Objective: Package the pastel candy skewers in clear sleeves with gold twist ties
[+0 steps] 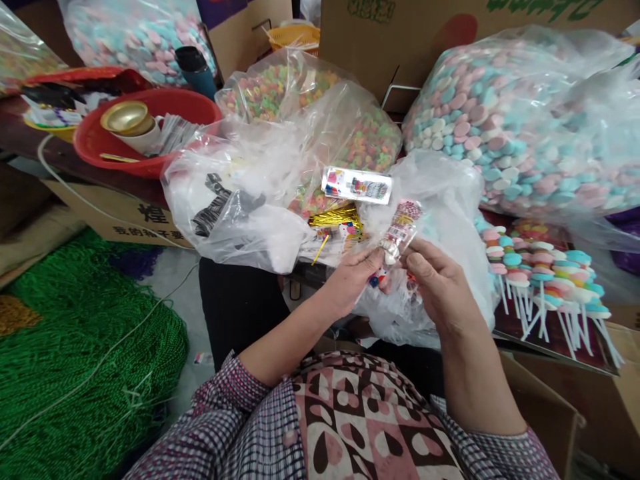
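Pinching: both hands meet on a small clear candy packet [400,233], held up above the lap in front of the white plastic bag [450,200].
Left hand [350,280]: fingers closed narrow on the packet's lower end, thumb on top.
Right hand [437,283]: fingers curled tight at the packet's neck, just beside the left thumb; the two hands are touching.
Packet: tilted, its printed top leaning up and to the right, the sweets bunched low at the pinch.
Doing it well, as I judge it: keep the sweets pushed down, gather the neck tight, hold the packet clear of the loose bag behind.
Gold twist ties [337,217]: a bundle lying near, just past the left hand.
Printed label card [356,185]: resting on the bags above the ties.
Lollipop tray [545,280]: on the right, sticks pointing toward the person.
Red basin [95,143]: far left, well apart.
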Available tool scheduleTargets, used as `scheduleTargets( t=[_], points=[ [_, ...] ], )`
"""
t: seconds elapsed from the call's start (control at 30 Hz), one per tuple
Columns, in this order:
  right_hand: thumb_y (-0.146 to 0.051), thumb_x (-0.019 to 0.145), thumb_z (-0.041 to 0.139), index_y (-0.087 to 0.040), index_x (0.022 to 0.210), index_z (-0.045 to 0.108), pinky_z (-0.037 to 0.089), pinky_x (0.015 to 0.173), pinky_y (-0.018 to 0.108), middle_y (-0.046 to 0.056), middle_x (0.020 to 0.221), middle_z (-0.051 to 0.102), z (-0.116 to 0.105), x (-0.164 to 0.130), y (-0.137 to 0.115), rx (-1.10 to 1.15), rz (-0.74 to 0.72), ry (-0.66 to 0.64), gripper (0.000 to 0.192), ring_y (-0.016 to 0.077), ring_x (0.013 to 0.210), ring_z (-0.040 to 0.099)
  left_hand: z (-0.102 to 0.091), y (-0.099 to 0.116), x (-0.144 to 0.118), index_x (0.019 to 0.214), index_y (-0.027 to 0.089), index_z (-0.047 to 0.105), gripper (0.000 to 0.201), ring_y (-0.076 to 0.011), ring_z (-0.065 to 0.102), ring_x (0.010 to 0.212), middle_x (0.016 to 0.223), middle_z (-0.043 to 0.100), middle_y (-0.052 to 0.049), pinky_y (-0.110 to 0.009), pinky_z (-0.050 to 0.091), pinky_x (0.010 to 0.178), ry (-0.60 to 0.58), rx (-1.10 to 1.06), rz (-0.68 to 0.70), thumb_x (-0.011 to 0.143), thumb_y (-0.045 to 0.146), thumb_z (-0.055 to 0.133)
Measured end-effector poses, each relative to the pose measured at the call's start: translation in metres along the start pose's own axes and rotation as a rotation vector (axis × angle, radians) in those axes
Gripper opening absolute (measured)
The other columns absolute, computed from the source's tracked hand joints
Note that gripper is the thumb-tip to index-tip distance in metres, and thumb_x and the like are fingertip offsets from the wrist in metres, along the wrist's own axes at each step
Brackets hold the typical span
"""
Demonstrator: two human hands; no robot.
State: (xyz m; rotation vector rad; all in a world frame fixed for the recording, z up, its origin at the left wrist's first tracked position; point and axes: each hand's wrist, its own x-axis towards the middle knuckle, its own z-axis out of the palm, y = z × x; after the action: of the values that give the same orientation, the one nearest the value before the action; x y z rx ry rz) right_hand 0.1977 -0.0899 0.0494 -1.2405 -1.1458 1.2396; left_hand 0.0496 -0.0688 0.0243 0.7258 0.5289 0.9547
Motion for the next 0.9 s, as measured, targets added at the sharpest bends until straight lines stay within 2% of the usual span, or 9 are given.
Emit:
scheduleTargets(
  t=[0.1, 0.2, 0.3, 0.47, 0.57, 0.63, 0.7, 0.8, 0.9],
  points=[
    [-0.052, 0.080, 0.071, -0.025, 0.119, 0.067, 0.046, 0.039, 0.029, 0.000, 0.070, 0.066, 0.008, 0.000, 0.003, 0.238, 0.147, -0.168, 0.048, 0.0145, 0.047, 0.055, 0.004, -0.004, -0.002, 0.071, 0.016, 0.059, 0.047, -0.0119, 0.052, 0.048, 0.050, 0.052, 0.003, -0.028, 0.045, 0.056, -0.126, -0.048, -0.104, 0.079, 0.062, 0.068],
    [-0.047, 0.078, 0.073, -0.027, 0.115, 0.066, 0.043, 0.032, 0.027, 0.001, 0.084, 0.072, 0.015, 0.001, 0.008, 0.365, 0.155, -0.092, 0.042, 0.0111, 0.042, 0.050, 0.001, -0.005, -0.002, 0.073, 0.015, 0.061, 0.048, -0.0122, 0.054, 0.050, 0.051, 0.054, 0.001, -0.029, 0.046, 0.058, -0.130, 0.043, -0.151, 0.082, 0.062, 0.063],
    [-0.042, 0.075, 0.077, -0.027, 0.103, 0.069, 0.051, 0.041, 0.029, 0.004, 0.101, 0.075, 0.017, 0.002, 0.009, 0.368, 0.101, 0.015, 0.033, 0.0162, 0.059, 0.063, -0.003, 0.002, -0.003, 0.082, 0.015, 0.064, 0.047, -0.0128, 0.056, 0.057, 0.061, 0.061, -0.002, -0.027, 0.044, 0.058, -0.100, 0.144, -0.136, 0.086, 0.062, 0.057],
    [-0.036, 0.073, 0.081, -0.025, 0.094, 0.072, 0.059, 0.068, 0.036, 0.004, 0.097, 0.077, 0.021, 0.003, 0.013, 0.331, 0.039, 0.088, 0.025, 0.0229, 0.084, 0.071, -0.005, 0.015, -0.005, 0.112, 0.019, 0.063, 0.041, -0.0115, 0.053, 0.058, 0.069, 0.057, 0.002, -0.025, 0.042, 0.057, -0.145, 0.484, -0.099, 0.085, 0.050, 0.065],
    [-0.034, 0.073, 0.080, -0.023, 0.089, 0.073, 0.058, 0.077, 0.035, 0.003, 0.092, 0.077, 0.024, 0.004, 0.017, 0.296, 0.002, 0.130, 0.020, 0.0205, 0.085, 0.070, -0.004, 0.017, -0.006, 0.105, 0.019, 0.065, 0.027, -0.0120, 0.051, 0.057, 0.066, 0.055, 0.003, -0.025, 0.040, 0.057, -0.066, 0.756, -0.047, 0.089, 0.040, 0.061],
    [-0.033, 0.073, 0.081, -0.023, 0.088, 0.073, 0.057, 0.077, 0.032, 0.003, 0.088, 0.077, 0.024, 0.003, 0.017, 0.276, -0.015, 0.161, 0.019, 0.0190, 0.083, 0.070, -0.003, 0.018, -0.008, 0.093, 0.019, 0.065, 0.018, -0.0126, 0.050, 0.061, 0.065, 0.054, 0.002, -0.024, 0.038, 0.057, -0.025, 0.817, -0.003, 0.090, 0.035, 0.059],
    [-0.035, 0.073, 0.081, -0.025, 0.093, 0.072, 0.057, 0.068, 0.031, 0.003, 0.090, 0.077, 0.020, 0.001, 0.012, 0.273, -0.003, 0.123, 0.024, 0.0189, 0.078, 0.070, -0.003, 0.020, -0.011, 0.084, 0.018, 0.063, 0.022, -0.0109, 0.045, 0.058, 0.063, 0.050, 0.002, -0.022, 0.036, 0.054, -0.072, 0.700, -0.041, 0.090, 0.038, 0.059],
    [-0.045, 0.071, 0.082, -0.029, 0.108, 0.071, 0.055, 0.053, 0.032, 0.004, 0.096, 0.076, 0.012, -0.004, -0.005, 0.327, 0.011, -0.101, 0.042, 0.0211, 0.072, 0.070, -0.001, 0.020, -0.021, 0.078, 0.016, 0.060, 0.039, -0.0066, 0.031, 0.046, 0.057, 0.038, 0.006, -0.021, 0.027, 0.044, -0.310, 0.288, -0.259, 0.085, 0.054, 0.061],
    [-0.046, 0.066, 0.086, -0.030, 0.103, 0.073, 0.058, 0.058, 0.035, 0.002, 0.079, 0.073, 0.007, -0.007, -0.019, 0.358, -0.048, -0.308, 0.042, 0.0233, 0.073, 0.071, 0.002, 0.018, -0.029, 0.077, 0.016, 0.057, 0.049, -0.0047, 0.022, 0.042, 0.056, 0.033, 0.008, -0.020, 0.020, 0.039, -0.530, -0.024, -0.435, 0.077, 0.063, 0.068]
  ],
)
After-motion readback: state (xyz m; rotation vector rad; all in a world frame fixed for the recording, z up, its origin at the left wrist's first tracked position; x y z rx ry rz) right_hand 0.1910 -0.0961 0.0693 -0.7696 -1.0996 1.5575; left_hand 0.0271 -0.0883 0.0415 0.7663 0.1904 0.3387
